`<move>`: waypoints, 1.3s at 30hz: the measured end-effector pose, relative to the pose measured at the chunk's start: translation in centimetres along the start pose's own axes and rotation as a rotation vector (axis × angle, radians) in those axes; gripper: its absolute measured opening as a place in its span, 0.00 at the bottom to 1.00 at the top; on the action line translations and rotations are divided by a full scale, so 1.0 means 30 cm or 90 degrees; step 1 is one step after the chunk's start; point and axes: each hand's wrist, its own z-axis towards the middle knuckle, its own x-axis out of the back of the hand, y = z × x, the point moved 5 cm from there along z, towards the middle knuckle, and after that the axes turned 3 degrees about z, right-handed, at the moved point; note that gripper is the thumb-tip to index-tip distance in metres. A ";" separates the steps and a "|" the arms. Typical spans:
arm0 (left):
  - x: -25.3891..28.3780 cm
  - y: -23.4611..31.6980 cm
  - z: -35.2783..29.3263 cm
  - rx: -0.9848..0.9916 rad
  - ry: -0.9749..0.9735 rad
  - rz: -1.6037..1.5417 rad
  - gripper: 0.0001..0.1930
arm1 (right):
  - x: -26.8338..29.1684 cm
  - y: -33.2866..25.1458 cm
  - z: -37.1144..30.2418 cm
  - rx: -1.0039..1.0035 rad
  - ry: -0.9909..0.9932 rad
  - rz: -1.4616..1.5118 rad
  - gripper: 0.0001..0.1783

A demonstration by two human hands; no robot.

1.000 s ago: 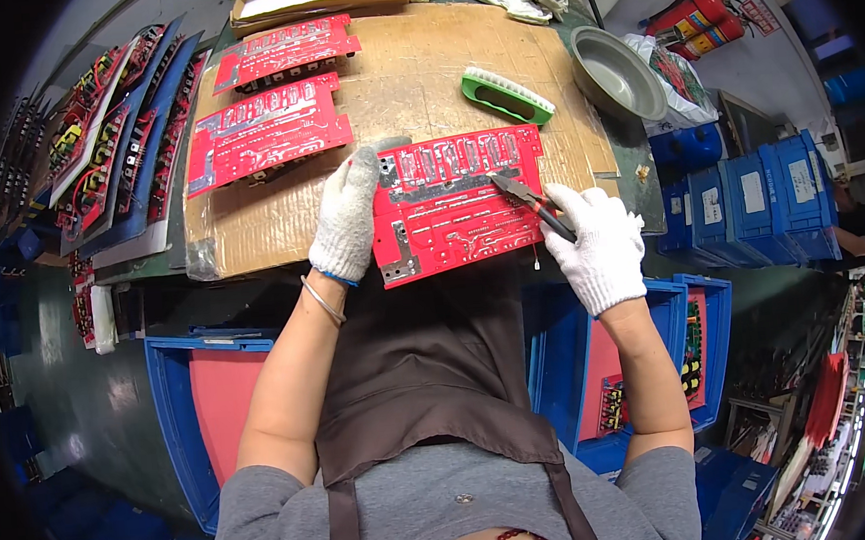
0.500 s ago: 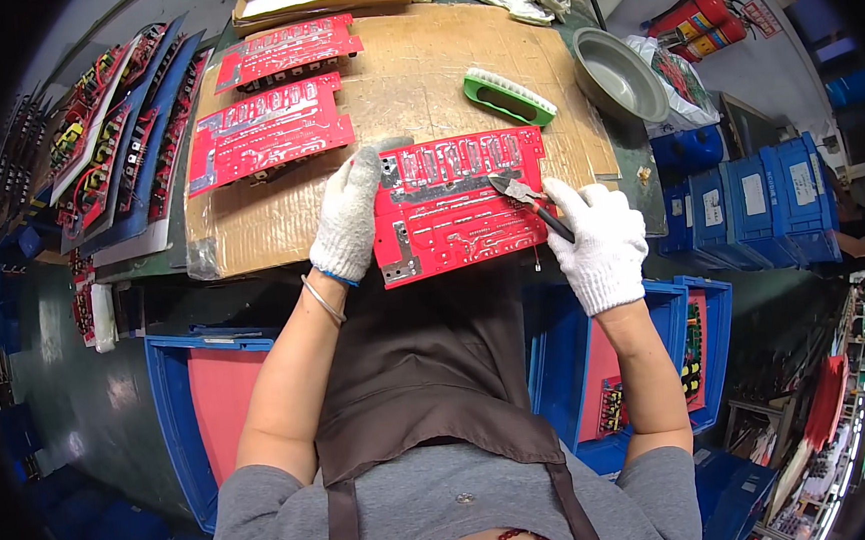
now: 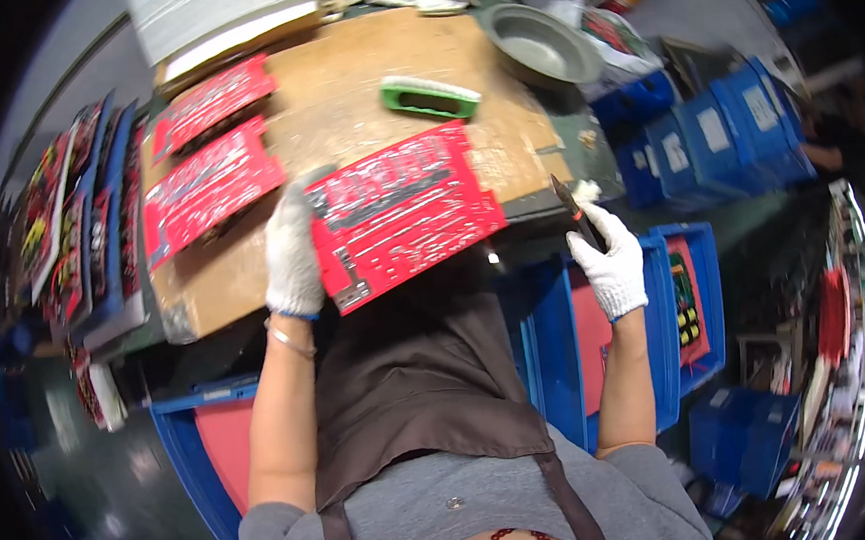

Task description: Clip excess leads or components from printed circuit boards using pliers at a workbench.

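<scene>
My left hand [image 3: 294, 250], in a white knit glove, grips the left edge of a red circuit board [image 3: 403, 212]. The board is tilted at the front edge of the cardboard-covered table, its soldered side facing up. In my gloved right hand [image 3: 608, 268] is a pair of cutting pliers [image 3: 576, 210], tips pointing up and away from me. The pliers are apart from the board, to its right. Whether their jaws are parted is too blurred to tell. Beyond the board lies a green brush [image 3: 431, 100] with white bristles up.
Two more red boards [image 3: 211, 190] lie at the table's left on the cardboard [image 3: 338, 66]. A metal bowl [image 3: 542, 47] sits at the far right. Blue crates [image 3: 714, 135] stand to the right, and a blue bin [image 3: 668, 334] is below my right arm. Upright board stacks [image 3: 83, 214] line the left.
My right hand has drawn the pliers off the board, to the right and toward me. The board, in my left hand, is now tilted with its right side higher. The whole view has also turned.
</scene>
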 end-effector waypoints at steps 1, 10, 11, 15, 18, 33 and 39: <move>-0.004 -0.002 -0.002 0.010 0.000 -0.026 0.30 | 0.043 0.030 -0.028 -0.033 0.053 -0.041 0.22; -0.023 0.010 -0.015 0.024 0.005 -0.075 0.31 | 0.111 0.045 0.001 -0.035 0.031 -0.695 0.25; -0.004 0.008 -0.010 0.023 0.010 -0.067 0.30 | 0.118 0.094 0.010 -0.104 -0.024 -0.604 0.26; -0.027 0.009 0.022 -0.086 0.002 0.138 0.27 | 0.206 0.038 0.020 -0.202 -0.098 -0.653 0.30; -0.001 0.008 -0.005 -0.012 0.045 0.094 0.26 | 0.218 -0.010 0.015 -0.268 -0.063 -0.719 0.33; -0.028 0.022 -0.012 -0.023 -0.022 -0.004 0.27 | -0.306 -0.569 0.034 0.410 -0.108 -0.443 0.34; -0.032 0.033 -0.019 -0.010 -0.027 -0.025 0.27 | -0.341 -0.598 0.081 0.449 -0.154 -0.498 0.36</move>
